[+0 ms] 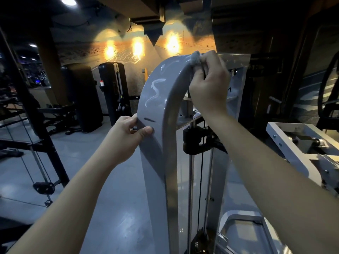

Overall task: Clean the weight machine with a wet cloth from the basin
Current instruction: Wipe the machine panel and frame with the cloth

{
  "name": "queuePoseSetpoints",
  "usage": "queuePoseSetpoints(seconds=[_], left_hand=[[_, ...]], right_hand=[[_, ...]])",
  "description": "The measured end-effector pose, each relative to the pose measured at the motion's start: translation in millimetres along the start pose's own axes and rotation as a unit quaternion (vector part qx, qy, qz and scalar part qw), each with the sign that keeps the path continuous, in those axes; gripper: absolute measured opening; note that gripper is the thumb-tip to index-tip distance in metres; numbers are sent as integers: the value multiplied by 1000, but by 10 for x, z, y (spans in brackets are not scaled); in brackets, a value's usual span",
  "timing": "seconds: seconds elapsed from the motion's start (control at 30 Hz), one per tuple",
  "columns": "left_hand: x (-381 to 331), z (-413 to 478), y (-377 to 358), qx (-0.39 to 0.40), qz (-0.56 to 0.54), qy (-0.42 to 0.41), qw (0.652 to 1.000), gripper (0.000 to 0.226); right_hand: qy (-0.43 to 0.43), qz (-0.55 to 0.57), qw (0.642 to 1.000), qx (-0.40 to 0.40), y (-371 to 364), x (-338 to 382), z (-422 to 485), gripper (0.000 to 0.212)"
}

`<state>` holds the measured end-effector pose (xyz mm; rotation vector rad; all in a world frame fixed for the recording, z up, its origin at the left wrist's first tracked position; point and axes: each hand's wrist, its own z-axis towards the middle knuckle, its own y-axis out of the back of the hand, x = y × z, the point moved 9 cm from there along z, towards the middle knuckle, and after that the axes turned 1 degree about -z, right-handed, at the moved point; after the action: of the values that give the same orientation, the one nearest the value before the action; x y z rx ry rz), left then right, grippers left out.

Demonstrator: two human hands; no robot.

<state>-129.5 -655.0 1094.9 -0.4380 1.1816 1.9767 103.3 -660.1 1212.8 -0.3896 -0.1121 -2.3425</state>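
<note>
Your left hand (128, 136) is clamped on the left edge of the weight machine (153, 162). Its thumb lies flat on the grey outer face and its fingers are curled round behind, just under a short dark slot (150, 120). From that grip the grey column runs nearly upright, floor to head height, then bends over to the right in an arch, so its long axis is vertical with the curved crown at the top. Pale streaks (156, 88), probably wet marks, sit on the face between your left hand and the crown. The cloth (196, 58) is at the top right of that arch, pressed onto the crown's near edge, and your right hand (211, 83) is closed tightly round it with the fingers bunched over the wad. The face to be wiped therefore lies down and to the left of the cloth hand. I judge that a stroke following the arch would run towards your left thumb, so the bracing hand sits in that path. The right hand is the only one placed to wipe. The basin is not in view.
</note>
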Motion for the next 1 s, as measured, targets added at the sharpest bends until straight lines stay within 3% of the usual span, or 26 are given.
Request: queuePoseSetpoints(seconds=[0.1,0.23,0.33,0.4,0.53,0.63,0.7,0.9,1.0], left_hand=[[42,21,-15,1,-11,3,1000,23],[111,-16,46,-53,-57,43,996,85],[42,-12,66,-66,-120,47,989,100],[-17,12,98,-84,-138,47,986,98],[-176,3,119,-142,-150,13,978,65],[-292,-12,130,-206,-129,-25,970,75],[-397,10,105,-244,-100,-45,964,81],[-570,112,-11,-311,-57,-12,949,93],[-494,98,-28,-331,-62,-4,942,96]], right_hand=[[-20,26,999,-1,12,99,-336,9],[92,73,989,91,13,377,-957,10],[97,27,991,85,-48,211,-581,11],[48,2,998,39,-19,56,-255,10],[23,33,999,30,32,106,-488,8],[109,70,987,97,24,285,-916,7],[128,48,984,110,-26,212,-730,9],[-11,-7,1000,-5,-33,-357,89,8],[33,25,999,32,-18,-121,-251,8]])
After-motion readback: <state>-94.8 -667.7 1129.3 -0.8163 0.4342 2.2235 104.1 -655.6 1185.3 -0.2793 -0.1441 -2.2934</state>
